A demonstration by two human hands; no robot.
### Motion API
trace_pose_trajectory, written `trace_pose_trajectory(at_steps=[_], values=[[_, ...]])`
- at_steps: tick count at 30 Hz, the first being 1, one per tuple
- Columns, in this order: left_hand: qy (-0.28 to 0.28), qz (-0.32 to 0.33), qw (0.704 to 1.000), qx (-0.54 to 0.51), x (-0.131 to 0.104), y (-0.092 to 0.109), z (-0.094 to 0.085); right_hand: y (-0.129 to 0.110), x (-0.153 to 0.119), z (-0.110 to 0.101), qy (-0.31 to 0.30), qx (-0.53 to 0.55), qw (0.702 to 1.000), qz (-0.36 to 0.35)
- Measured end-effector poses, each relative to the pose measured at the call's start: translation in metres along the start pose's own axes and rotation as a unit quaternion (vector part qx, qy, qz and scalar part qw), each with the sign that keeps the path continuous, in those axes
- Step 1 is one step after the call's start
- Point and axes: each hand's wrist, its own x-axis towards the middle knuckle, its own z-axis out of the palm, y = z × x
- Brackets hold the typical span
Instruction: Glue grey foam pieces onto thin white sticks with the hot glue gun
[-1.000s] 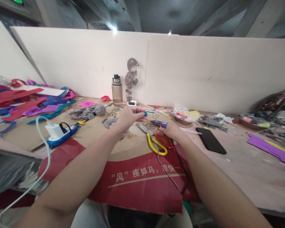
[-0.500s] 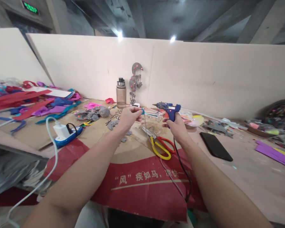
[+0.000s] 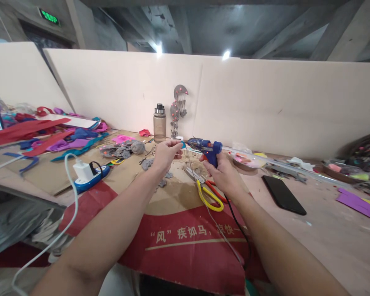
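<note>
Between its fingertips my left hand pinches a small teal piece, with a thin grey cord hanging down from it. My right hand is wrapped round the handle of a blue glue gun. The gun's nozzle points left and is right by the teal piece; whether it touches cannot be made out. A long clear glue stick appears to stretch from behind the gun to the right. Below the hands lie scissors with yellow and red handles. Small grey cut pieces rest beside my left wrist.
A brown bottle stands at the back, beside a grey moon-shaped hanging ornament on the white partition. On the left are coloured fabric strips and a blue power strip. A black phone lies on the right.
My right hand has moved the glue gun left, bringing its nozzle up to the teal piece. My left hand still pinches that piece. The view has shifted slightly.
</note>
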Motion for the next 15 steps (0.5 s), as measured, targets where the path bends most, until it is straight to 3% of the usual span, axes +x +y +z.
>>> trace_pose_trajectory(at_steps=[4, 15], values=[[-0.010, 0.007, 1.000, -0.010, -0.0006, -0.0006, 0.0001, -0.0054, -0.0022, -0.0015, -0.003, -0.077, 0.997, 0.024], [-0.017, 0.007, 1.000, 0.009, -0.0013, -0.0020, 0.0012, -0.0007, -0.0037, 0.0050, 0.005, -0.119, 0.993, -0.004]])
